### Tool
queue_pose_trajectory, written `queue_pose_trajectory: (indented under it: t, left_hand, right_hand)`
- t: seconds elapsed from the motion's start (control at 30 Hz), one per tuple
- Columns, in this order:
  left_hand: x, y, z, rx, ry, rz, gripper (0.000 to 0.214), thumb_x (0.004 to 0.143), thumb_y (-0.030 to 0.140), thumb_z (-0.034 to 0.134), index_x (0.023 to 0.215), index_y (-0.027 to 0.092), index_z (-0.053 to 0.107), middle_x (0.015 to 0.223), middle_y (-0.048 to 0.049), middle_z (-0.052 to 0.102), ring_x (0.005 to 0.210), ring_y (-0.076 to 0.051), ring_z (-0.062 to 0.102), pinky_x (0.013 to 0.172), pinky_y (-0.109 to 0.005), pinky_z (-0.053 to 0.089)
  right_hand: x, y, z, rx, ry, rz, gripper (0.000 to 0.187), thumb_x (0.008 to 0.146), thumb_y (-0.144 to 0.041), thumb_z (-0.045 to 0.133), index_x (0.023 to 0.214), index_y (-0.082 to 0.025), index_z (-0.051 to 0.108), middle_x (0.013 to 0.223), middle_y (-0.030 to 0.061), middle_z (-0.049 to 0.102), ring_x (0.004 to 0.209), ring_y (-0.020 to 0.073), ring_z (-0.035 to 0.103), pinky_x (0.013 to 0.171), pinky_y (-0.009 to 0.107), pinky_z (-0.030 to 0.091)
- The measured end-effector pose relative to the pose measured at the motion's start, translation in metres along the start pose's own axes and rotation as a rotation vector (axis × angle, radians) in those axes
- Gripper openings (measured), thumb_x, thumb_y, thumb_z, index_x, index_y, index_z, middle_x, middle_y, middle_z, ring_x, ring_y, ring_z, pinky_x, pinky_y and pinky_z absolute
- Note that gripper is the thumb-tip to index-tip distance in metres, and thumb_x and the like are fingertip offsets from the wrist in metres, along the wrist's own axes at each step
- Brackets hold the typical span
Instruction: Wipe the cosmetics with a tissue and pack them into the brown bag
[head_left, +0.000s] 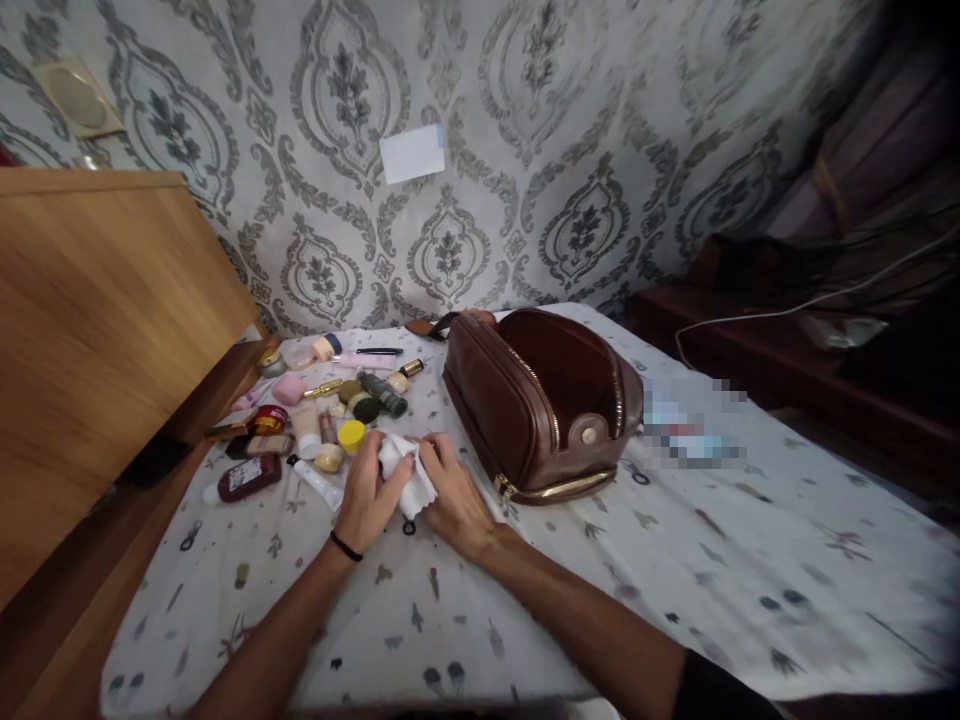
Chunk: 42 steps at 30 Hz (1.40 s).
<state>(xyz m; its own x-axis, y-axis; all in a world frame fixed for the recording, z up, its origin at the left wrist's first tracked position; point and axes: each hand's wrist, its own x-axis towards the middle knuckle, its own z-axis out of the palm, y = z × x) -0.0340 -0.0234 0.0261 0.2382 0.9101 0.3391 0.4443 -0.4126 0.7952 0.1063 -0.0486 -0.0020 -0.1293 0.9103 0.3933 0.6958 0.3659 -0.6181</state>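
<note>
My left hand (369, 492) and my right hand (453, 492) meet over a white cloth or tissue (402, 470) on the bed's printed sheet (570, 590). Both hands have their fingers closed on it. A black band circles my left wrist. An open brown leather toiletry bag (541, 402) with gold zips stands just right of my right hand. Left of my hands lie several cosmetics: a yellow-lidded jar (350, 434), a white tube (318, 484), a dark red bottle (247, 476), a green bottle (384, 394) and a pink compact (288, 388).
A wooden cabinet (97, 330) stands along the left edge of the bed. Patterned wallpaper with a white paper note (412, 153) fills the back. Dark furniture and a white cable (795, 305) lie at the right. A blurred patch (694, 425) sits right of the bag.
</note>
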Motion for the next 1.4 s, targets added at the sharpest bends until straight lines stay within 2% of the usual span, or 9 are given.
queue_pose_trajectory:
  t: [0.23,0.4,0.53,0.63,0.77,0.9,1.03,1.23,1.4]
  left_hand:
    - [0.008,-0.012,-0.006,-0.217,0.009,-0.137,0.011,0.085,0.027,0.048,0.083,0.019,0.054,0.074,0.0031,0.052,0.068,-0.013,0.048,0.061,-0.022,0.04]
    - [0.014,-0.027,-0.007,-0.363,0.074,-0.254,0.015,0.079,0.032,0.055,0.075,0.018,0.054,0.066,0.0043,0.05,0.062,-0.012,0.047,0.057,-0.021,0.039]
    - [0.018,-0.031,-0.006,-0.471,0.097,-0.325,0.023,0.074,0.04,0.062,0.08,0.018,0.058,0.071,0.0032,0.056,0.065,-0.012,0.053,0.062,-0.022,0.043]
    - [0.018,-0.031,-0.008,-0.458,0.107,-0.273,0.021,0.072,0.035,0.062,0.085,0.019,0.058,0.075,0.003,0.059,0.068,-0.013,0.055,0.063,-0.021,0.044]
    - [0.017,-0.028,-0.012,-0.264,0.093,-0.132,0.03,0.068,0.018,0.056,0.097,0.02,0.062,0.092,-0.0004,0.065,0.085,-0.016,0.059,0.077,-0.026,0.046]
    - [0.017,-0.023,-0.013,-0.206,0.026,-0.039,0.03,0.07,0.015,0.052,0.097,0.019,0.066,0.101,-0.004,0.069,0.097,-0.021,0.061,0.091,-0.032,0.046]
    - [0.016,-0.023,-0.013,-0.247,-0.015,-0.027,0.035,0.076,0.016,0.049,0.105,0.018,0.067,0.112,-0.0065,0.069,0.108,-0.023,0.06,0.1,-0.036,0.044]
    - [0.01,-0.016,-0.016,-0.289,-0.121,-0.042,0.053,0.078,0.016,0.049,0.131,0.02,0.056,0.135,-0.0062,0.059,0.128,-0.024,0.05,0.113,-0.039,0.034]
    - [0.006,-0.007,-0.015,-0.339,-0.215,-0.081,0.067,0.083,0.03,0.056,0.146,0.021,0.035,0.153,-0.0078,0.039,0.14,-0.026,0.038,0.115,-0.038,0.032]
  right_hand:
    - [-0.002,0.002,0.004,-0.083,-0.065,-0.056,0.072,0.068,0.0,0.059,0.133,-0.026,0.04,0.128,0.0104,0.042,0.109,0.0254,0.057,0.086,0.037,0.053]
    - [-0.001,0.002,0.002,0.049,-0.063,-0.078,0.074,0.066,0.003,0.056,0.131,-0.029,0.042,0.132,0.0085,0.041,0.119,0.0258,0.053,0.096,0.041,0.049]
    - [0.002,0.003,0.002,0.221,-0.024,-0.07,0.072,0.068,0.0,0.058,0.132,-0.028,0.042,0.13,0.0075,0.043,0.12,0.0228,0.053,0.102,0.039,0.046]
    - [0.004,0.002,0.002,0.295,0.018,-0.047,0.067,0.071,-0.01,0.065,0.132,-0.027,0.043,0.125,0.0074,0.048,0.119,0.0235,0.054,0.102,0.04,0.045]
    - [0.005,-0.002,0.001,0.377,0.075,0.054,0.066,0.069,-0.027,0.074,0.128,-0.024,0.045,0.122,0.0082,0.057,0.114,0.0266,0.059,0.097,0.044,0.048]
    - [0.006,-0.004,-0.002,0.484,0.058,0.186,0.061,0.065,-0.027,0.076,0.119,-0.021,0.047,0.111,0.0071,0.064,0.102,0.0247,0.063,0.089,0.039,0.05]
    - [0.009,-0.005,-0.005,0.562,0.053,0.202,0.058,0.064,-0.025,0.076,0.114,-0.021,0.048,0.106,0.004,0.065,0.098,0.022,0.063,0.087,0.037,0.049]
    - [0.013,-0.001,-0.003,0.641,0.138,0.233,0.053,0.062,-0.026,0.075,0.108,-0.022,0.05,0.104,0.0021,0.066,0.096,0.0217,0.063,0.088,0.038,0.048]
    - [0.014,0.007,0.0,0.697,0.155,0.224,0.049,0.063,-0.022,0.07,0.108,-0.022,0.05,0.106,0.0034,0.065,0.099,0.0227,0.062,0.091,0.038,0.047]
